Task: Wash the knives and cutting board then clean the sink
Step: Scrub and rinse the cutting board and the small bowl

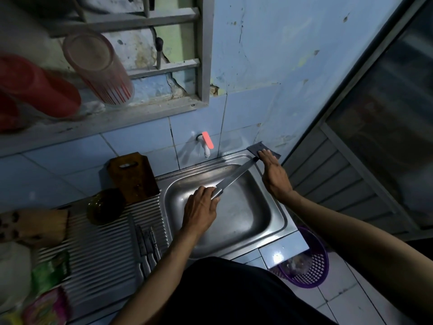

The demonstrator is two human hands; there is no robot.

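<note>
While gripped at handle by left hand, knife slants over sink, tip twd far-right corner. Right hand, nearer tip, fingers flat on grey pad.

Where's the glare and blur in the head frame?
Head view: dim overall; glare on the sink basin beside the knife and on a counter tile near the basket; cups on the upper left look soft; wide-angle bending at the edges.
</note>
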